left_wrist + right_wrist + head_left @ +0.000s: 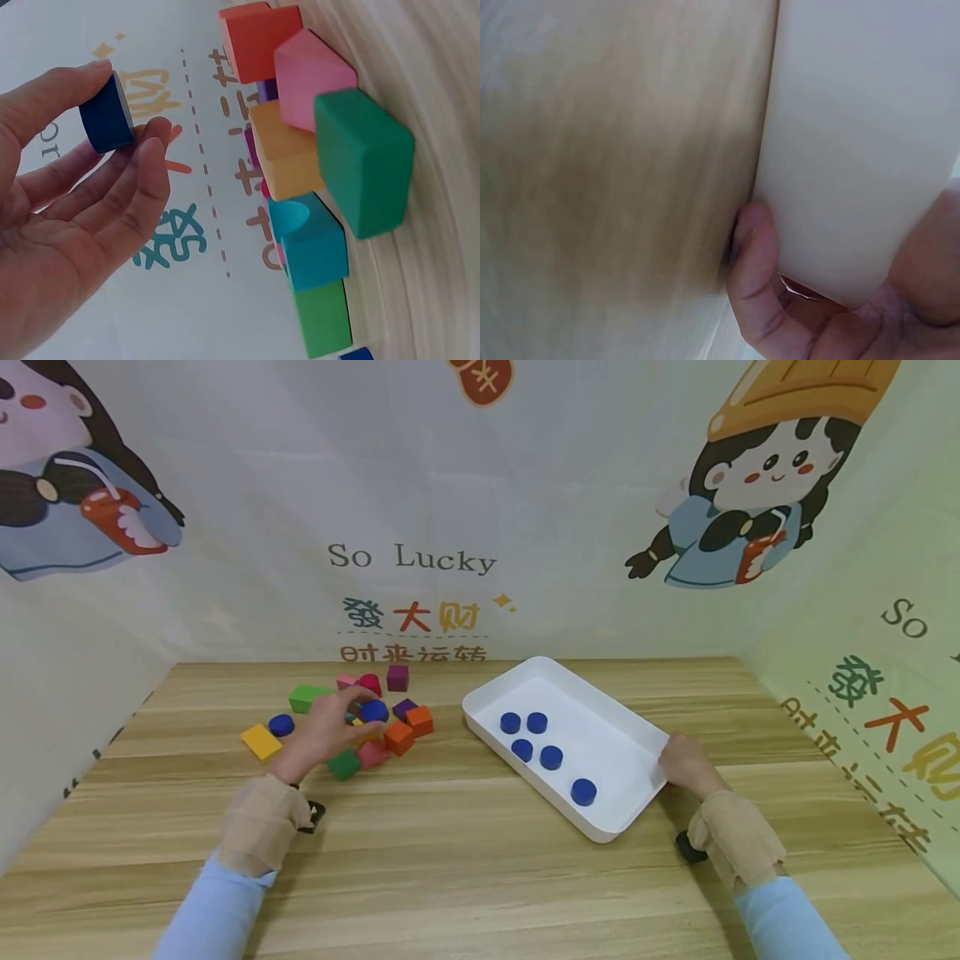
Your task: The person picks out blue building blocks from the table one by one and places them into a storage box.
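My left hand (324, 728) pinches a blue cylinder block (109, 116) between thumb and fingers, raised over the pile of coloured blocks. In the left wrist view the green block (365, 161), the teal block (307, 240) and the orange-yellow block (285, 150) lie beside the hand. My right hand (686, 764) grips the right side of a white tray (542, 670), its fingers curled at the wall in the right wrist view. Inside the tray several blue cylinders (551, 757) sit toward the left and near side.
Another blue cylinder (281, 725) lies at the pile's left, beside a yellow block (261, 742). Orange cubes (399, 737) mark the pile's right, with a purple cube (398, 677) behind. Printed cloth (420, 477) walls the wooden table (420, 860) at back and sides.
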A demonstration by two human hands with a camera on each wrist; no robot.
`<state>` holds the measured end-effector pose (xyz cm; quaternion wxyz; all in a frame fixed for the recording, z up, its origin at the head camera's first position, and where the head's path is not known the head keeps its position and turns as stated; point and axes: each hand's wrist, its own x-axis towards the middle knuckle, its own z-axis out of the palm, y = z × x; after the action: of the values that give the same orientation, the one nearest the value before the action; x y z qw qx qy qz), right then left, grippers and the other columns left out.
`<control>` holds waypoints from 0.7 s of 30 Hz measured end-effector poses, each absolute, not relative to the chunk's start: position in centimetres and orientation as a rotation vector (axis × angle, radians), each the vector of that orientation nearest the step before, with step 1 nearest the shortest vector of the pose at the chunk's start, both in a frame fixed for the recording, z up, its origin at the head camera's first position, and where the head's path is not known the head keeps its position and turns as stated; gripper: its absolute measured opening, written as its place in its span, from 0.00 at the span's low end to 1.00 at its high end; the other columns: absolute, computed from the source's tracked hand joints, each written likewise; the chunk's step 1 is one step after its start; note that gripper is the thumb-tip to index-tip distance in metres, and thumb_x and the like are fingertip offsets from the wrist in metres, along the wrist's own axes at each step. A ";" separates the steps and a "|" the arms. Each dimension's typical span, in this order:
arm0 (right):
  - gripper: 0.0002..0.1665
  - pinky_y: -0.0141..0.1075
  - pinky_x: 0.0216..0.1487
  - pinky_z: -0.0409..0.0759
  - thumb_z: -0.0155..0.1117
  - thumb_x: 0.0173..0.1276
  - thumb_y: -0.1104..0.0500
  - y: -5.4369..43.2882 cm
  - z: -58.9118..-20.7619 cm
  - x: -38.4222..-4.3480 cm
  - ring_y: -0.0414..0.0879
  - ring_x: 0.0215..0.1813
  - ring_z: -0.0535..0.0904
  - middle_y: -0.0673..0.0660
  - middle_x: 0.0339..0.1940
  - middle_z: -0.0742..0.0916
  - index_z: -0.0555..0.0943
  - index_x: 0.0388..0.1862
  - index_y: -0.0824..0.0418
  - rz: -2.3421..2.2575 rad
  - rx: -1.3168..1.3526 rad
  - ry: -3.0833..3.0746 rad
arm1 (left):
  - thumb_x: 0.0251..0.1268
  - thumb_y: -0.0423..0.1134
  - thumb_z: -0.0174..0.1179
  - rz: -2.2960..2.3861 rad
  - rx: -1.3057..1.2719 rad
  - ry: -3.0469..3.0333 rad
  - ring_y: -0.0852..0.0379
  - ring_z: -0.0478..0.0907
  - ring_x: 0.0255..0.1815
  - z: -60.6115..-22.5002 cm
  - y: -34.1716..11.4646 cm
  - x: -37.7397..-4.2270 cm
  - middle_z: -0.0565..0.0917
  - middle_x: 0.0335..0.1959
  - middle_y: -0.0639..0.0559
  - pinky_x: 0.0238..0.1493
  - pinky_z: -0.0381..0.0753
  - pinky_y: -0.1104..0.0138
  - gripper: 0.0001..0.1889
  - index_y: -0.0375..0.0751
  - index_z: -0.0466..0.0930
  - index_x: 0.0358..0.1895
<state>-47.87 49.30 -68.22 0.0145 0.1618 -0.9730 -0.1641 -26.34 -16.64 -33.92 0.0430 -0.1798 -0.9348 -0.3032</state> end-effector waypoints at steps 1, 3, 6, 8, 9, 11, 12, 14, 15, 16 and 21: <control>0.09 0.48 0.13 0.66 0.62 0.49 0.53 49.3 -68.2 -47.9 0.54 0.28 0.71 0.56 0.23 0.76 0.77 0.16 0.55 -0.534 0.513 -3.026 | 0.56 0.38 0.60 -0.931 -0.545 -2.865 0.42 0.75 0.41 -33.9 -16.5 -26.4 0.78 0.41 0.36 0.39 0.77 0.57 0.20 0.28 0.71 0.49; 0.08 0.48 0.13 0.66 0.62 0.49 0.53 49.4 -68.3 -47.9 0.54 0.28 0.71 0.56 0.23 0.76 0.78 0.16 0.54 -0.560 0.519 -3.021 | 0.56 0.38 0.60 -0.937 -0.550 -2.863 0.43 0.75 0.41 -33.9 -16.2 -26.5 0.78 0.40 0.36 0.40 0.77 0.57 0.20 0.28 0.71 0.49; 0.08 0.48 0.12 0.65 0.62 0.49 0.53 49.5 -68.5 -48.1 0.54 0.28 0.71 0.55 0.22 0.76 0.77 0.16 0.54 -0.572 0.522 -3.019 | 0.56 0.37 0.60 -0.940 -0.575 -2.840 0.44 0.75 0.40 -33.9 -15.7 -26.6 0.78 0.40 0.37 0.41 0.77 0.57 0.20 0.28 0.71 0.49; 0.09 0.48 0.12 0.65 0.62 0.49 0.53 49.5 -68.6 -48.1 0.53 0.28 0.71 0.55 0.22 0.76 0.77 0.15 0.53 -0.572 0.524 -3.012 | 0.55 0.36 0.60 -0.946 -0.606 -2.811 0.44 0.76 0.39 -33.9 -15.3 -26.6 0.79 0.39 0.36 0.41 0.77 0.57 0.19 0.27 0.72 0.48; 0.09 0.48 0.12 0.65 0.61 0.49 0.53 49.6 -68.7 -48.2 0.53 0.27 0.71 0.55 0.21 0.76 0.77 0.15 0.54 -0.560 0.525 -3.009 | 0.55 0.35 0.61 -0.952 -0.617 -2.800 0.44 0.76 0.39 -33.9 -15.1 -26.7 0.79 0.39 0.37 0.41 0.77 0.57 0.19 0.27 0.72 0.47; 0.09 0.48 0.13 0.66 0.60 0.50 0.54 49.7 -68.7 -48.2 0.53 0.27 0.71 0.55 0.21 0.76 0.76 0.14 0.54 -0.532 0.524 -2.998 | 0.55 0.36 0.61 -0.965 -0.635 -2.785 0.45 0.76 0.38 -33.9 -14.8 -26.7 0.79 0.38 0.37 0.40 0.77 0.58 0.19 0.27 0.72 0.47; 0.10 0.47 0.13 0.66 0.60 0.50 0.55 49.7 -68.8 -48.2 0.53 0.26 0.71 0.54 0.20 0.76 0.75 0.13 0.54 -0.517 0.525 -2.993 | 0.55 0.36 0.61 -0.968 -0.642 -2.782 0.45 0.76 0.38 -34.0 -14.6 -26.8 0.79 0.38 0.37 0.39 0.77 0.58 0.19 0.28 0.72 0.47; 0.11 0.47 0.14 0.65 0.58 0.52 0.56 49.7 -68.9 -48.2 0.53 0.26 0.70 0.55 0.20 0.76 0.75 0.13 0.54 -0.455 0.507 -2.992 | 0.55 0.36 0.61 -0.973 -0.652 -2.779 0.46 0.76 0.38 -33.9 -14.2 -26.8 0.79 0.38 0.38 0.39 0.78 0.59 0.19 0.28 0.73 0.47; 0.11 0.47 0.14 0.65 0.58 0.52 0.56 49.8 -68.9 -48.2 0.53 0.25 0.70 0.54 0.20 0.76 0.75 0.13 0.54 -0.436 0.502 -2.989 | 0.55 0.37 0.61 -0.980 -0.659 -2.777 0.46 0.76 0.38 -33.9 -14.0 -26.9 0.79 0.38 0.38 0.38 0.78 0.59 0.19 0.28 0.73 0.47; 0.11 0.47 0.14 0.65 0.58 0.52 0.56 49.8 -68.9 -48.2 0.52 0.25 0.70 0.54 0.19 0.75 0.74 0.12 0.54 -0.439 0.507 -2.984 | 0.55 0.37 0.61 -0.982 -0.664 -2.771 0.47 0.76 0.37 -33.9 -13.8 -26.9 0.79 0.38 0.38 0.38 0.78 0.59 0.19 0.28 0.73 0.47; 0.11 0.46 0.14 0.65 0.60 0.49 0.56 49.8 -69.0 -48.1 0.52 0.25 0.70 0.53 0.19 0.75 0.74 0.11 0.52 -0.511 0.569 -2.946 | 0.53 0.37 0.62 -0.967 -0.729 -2.710 0.49 0.76 0.34 -34.0 -12.8 -27.0 0.80 0.36 0.40 0.36 0.78 0.61 0.18 0.29 0.74 0.45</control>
<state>-48.05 49.81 -68.98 0.0492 0.1866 -0.9668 -0.1676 -26.99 -12.78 -33.99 0.0864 -0.2447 -0.9096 -0.3245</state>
